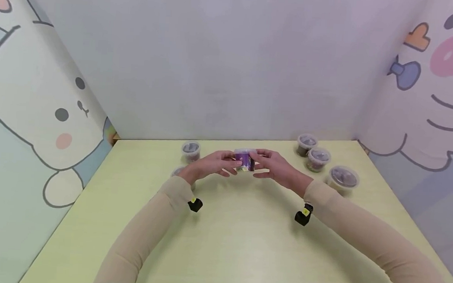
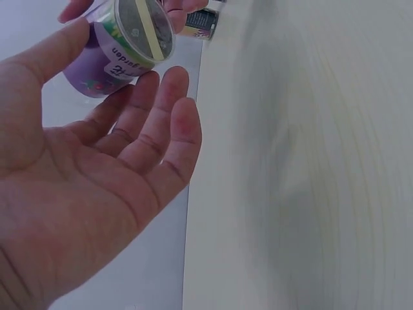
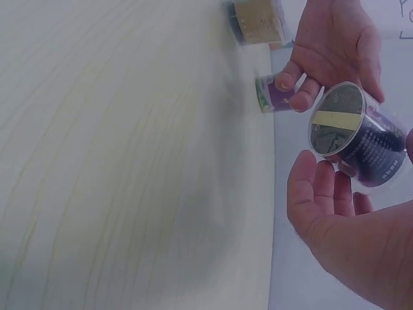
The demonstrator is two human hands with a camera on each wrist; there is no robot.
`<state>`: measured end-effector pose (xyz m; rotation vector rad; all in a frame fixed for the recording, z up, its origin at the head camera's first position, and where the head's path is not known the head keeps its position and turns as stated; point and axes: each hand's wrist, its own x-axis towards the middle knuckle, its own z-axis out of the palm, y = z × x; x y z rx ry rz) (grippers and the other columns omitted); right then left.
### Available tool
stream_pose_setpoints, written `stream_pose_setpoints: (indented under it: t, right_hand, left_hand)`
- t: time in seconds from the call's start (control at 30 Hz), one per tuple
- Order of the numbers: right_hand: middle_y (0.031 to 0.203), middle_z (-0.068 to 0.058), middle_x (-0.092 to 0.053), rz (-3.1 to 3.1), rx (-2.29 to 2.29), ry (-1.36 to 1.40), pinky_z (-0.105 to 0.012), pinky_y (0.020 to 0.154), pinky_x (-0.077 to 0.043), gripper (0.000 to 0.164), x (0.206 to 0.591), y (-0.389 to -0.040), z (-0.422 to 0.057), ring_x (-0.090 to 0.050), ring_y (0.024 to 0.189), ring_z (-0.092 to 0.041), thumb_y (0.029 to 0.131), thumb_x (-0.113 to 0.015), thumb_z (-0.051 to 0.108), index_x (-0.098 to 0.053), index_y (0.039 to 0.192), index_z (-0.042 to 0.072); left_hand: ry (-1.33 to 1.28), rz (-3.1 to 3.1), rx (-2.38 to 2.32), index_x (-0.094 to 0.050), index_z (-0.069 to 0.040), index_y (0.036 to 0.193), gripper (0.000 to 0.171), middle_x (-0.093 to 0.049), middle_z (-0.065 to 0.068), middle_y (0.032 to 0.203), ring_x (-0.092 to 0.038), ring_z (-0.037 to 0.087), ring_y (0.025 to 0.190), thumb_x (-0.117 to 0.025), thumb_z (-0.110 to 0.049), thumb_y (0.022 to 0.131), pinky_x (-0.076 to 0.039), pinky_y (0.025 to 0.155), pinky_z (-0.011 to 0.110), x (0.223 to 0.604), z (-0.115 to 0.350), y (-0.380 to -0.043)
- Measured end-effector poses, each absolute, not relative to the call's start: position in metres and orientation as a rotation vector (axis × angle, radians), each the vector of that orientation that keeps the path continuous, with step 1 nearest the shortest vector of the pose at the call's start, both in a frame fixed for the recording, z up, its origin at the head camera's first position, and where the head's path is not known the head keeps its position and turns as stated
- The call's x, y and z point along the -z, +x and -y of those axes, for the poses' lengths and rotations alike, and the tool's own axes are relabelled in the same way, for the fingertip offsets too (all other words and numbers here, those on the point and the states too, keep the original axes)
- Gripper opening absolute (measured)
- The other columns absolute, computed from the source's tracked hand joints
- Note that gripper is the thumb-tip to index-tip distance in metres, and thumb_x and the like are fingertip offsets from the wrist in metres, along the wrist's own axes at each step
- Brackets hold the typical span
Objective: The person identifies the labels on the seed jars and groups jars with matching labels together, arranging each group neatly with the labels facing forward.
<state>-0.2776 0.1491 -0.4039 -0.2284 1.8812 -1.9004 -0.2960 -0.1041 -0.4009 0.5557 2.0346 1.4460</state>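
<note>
A small clear plastic tub [image 1: 245, 160] with a purple label is held between both hands above the far part of the table. My left hand [image 1: 214, 163] pinches its left side; in the left wrist view the thumb lies on the purple label [image 2: 111, 61] and the fingertips are beneath. My right hand [image 1: 277, 167] grips the opposite side, thumb partly out of frame in the right wrist view. The tub's round end [image 3: 335, 119], crossed by a pale yellow strip, faces the wrist cameras. Dark printed text covers the label on the right hand's side.
Two lidded tubs stand at left, one behind [image 1: 191, 151] the left hand, the other mostly hidden by the forearm. At right are a back tub [image 1: 307, 144], a middle tub [image 1: 319, 159] and a wider tub [image 1: 342, 179]. A wall borders the table's [image 1: 236, 237] far edge.
</note>
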Motion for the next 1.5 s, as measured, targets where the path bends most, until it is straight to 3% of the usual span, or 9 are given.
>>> stream_pose_setpoints:
  t: [0.4,0.57,0.73,0.97,1.27,1.5]
  right_hand:
    - [0.141,-0.02,-0.049,-1.894,1.883,-0.233,-0.051,0.099,-0.051,0.071,0.4086,-0.275,-0.1441,-0.057,0.121,-0.033,0.1,-0.064,0.043,-0.035,0.151,0.003]
    - [0.141,-0.021,-0.049,-1.883,1.902,-0.22,-0.049,0.098,-0.052,0.077,0.4063,-0.2757,-0.1447,-0.059,0.119,-0.034,0.1,-0.062,0.047,-0.029,0.155,0.003]
    - [0.142,-0.022,-0.049,-1.81,1.94,-0.236,-0.046,0.099,-0.053,0.068,0.4043,-0.2779,-0.1473,-0.055,0.122,-0.038,0.105,-0.053,0.046,-0.034,0.152,0.0]
    - [0.144,-0.022,-0.044,-1.719,1.953,-0.263,-0.051,0.103,-0.048,0.061,0.4015,-0.2777,-0.1492,-0.044,0.134,-0.048,0.109,-0.045,0.042,-0.036,0.152,-0.001]
    - [0.145,-0.021,-0.041,-1.68,2.009,-0.244,-0.054,0.105,-0.046,0.067,0.4072,-0.2764,-0.1426,-0.053,0.124,-0.033,0.105,-0.054,0.043,-0.03,0.152,0.002]
    - [0.142,-0.021,-0.043,-1.682,1.981,-0.252,-0.057,0.107,-0.043,0.063,0.4069,-0.2762,-0.1431,-0.049,0.128,-0.036,0.108,-0.045,0.044,-0.033,0.151,-0.001]
  left_hand:
    - [0.537,-2.053,-1.449,-0.051,-0.008,0.139,0.057,-0.063,0.011,0.125,-0.063,0.028,0.112,-0.07,-0.04,0.096,-0.047,0.103,0.054,0.4027,0.1048,-0.2947]
    - [0.542,-2.022,-1.465,-0.048,-0.006,0.142,0.056,-0.059,0.018,0.131,-0.063,0.029,0.113,-0.067,-0.037,0.099,-0.047,0.103,0.055,0.4013,0.1065,-0.2946]
    - [0.545,-1.993,-1.494,-0.043,-0.006,0.146,0.055,-0.056,0.023,0.137,-0.064,0.03,0.114,-0.063,-0.03,0.102,-0.046,0.104,0.055,0.4012,0.109,-0.2951]
    - [0.542,-1.984,-1.512,-0.045,-0.007,0.143,0.053,-0.057,0.022,0.135,-0.061,0.036,0.118,-0.064,-0.032,0.101,-0.045,0.105,0.057,0.402,0.1091,-0.2978]
    - [0.508,-1.995,-1.508,-0.042,-0.007,0.144,0.06,-0.058,0.014,0.133,-0.063,0.03,0.113,-0.069,-0.035,0.098,-0.047,0.103,0.054,0.4034,0.1039,-0.2943]
    - [0.503,-2.022,-1.508,-0.046,-0.007,0.141,0.054,-0.061,0.017,0.128,-0.063,0.035,0.114,-0.067,-0.035,0.099,-0.047,0.103,0.056,0.4017,0.1104,-0.2922]
